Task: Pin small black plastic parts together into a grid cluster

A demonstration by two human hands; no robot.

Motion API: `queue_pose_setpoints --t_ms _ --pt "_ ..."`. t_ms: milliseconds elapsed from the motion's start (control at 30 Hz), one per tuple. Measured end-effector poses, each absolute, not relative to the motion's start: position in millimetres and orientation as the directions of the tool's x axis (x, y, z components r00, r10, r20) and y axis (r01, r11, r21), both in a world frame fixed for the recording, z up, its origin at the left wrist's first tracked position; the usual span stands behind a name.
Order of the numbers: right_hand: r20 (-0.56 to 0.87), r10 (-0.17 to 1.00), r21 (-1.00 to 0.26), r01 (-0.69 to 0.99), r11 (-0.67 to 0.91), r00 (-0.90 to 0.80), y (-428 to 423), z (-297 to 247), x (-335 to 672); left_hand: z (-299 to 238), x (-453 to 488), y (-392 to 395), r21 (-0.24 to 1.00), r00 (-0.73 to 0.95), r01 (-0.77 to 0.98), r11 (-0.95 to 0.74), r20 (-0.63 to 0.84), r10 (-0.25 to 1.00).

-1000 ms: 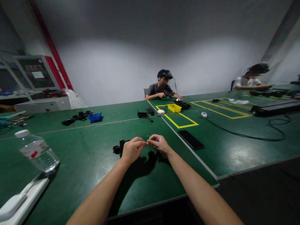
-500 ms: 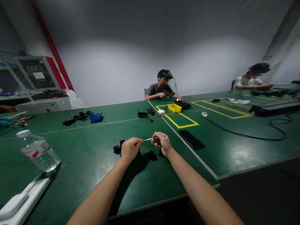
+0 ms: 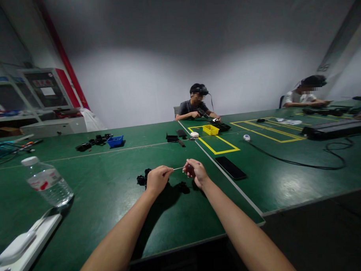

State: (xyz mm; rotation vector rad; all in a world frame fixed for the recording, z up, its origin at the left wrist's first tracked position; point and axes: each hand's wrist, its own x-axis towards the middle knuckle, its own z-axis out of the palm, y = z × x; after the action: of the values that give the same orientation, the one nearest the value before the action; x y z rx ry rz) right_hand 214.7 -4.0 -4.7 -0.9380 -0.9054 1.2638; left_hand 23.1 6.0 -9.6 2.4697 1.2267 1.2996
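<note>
My left hand and my right hand are both pinched shut above the green table. A thin light strip, perhaps a wire or tie, is stretched between their fingertips. Small black plastic parts lie on the table just beyond and under my left hand, with one more black part below the gap between my hands.
A water bottle lies at the left, a white device at the near left corner. A black phone rests right of my hands. Farther off are a blue bin, a yellow bin and cables. Two people sit across the table.
My hands, touching fingertip to fingertip a second ago, have drawn slightly apart, so the thin strip now shows stretched between them.
</note>
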Motion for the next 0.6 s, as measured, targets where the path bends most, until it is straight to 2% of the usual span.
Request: queue_pose_setpoints --t_ms 267,600 --pt "0.058 0.998 -0.947 -0.316 0.061 0.02 -4.8 -5.5 214.2 -10.2 25.4 3.7 0.404 0.33 0.621 -0.672 0.642 0.692" --pt "0.106 0.992 -0.935 -0.346 0.076 -0.07 -9.7 1.3 210.9 -10.1 28.7 6.1 0.728 0.127 0.362 -0.583 0.581 0.804"
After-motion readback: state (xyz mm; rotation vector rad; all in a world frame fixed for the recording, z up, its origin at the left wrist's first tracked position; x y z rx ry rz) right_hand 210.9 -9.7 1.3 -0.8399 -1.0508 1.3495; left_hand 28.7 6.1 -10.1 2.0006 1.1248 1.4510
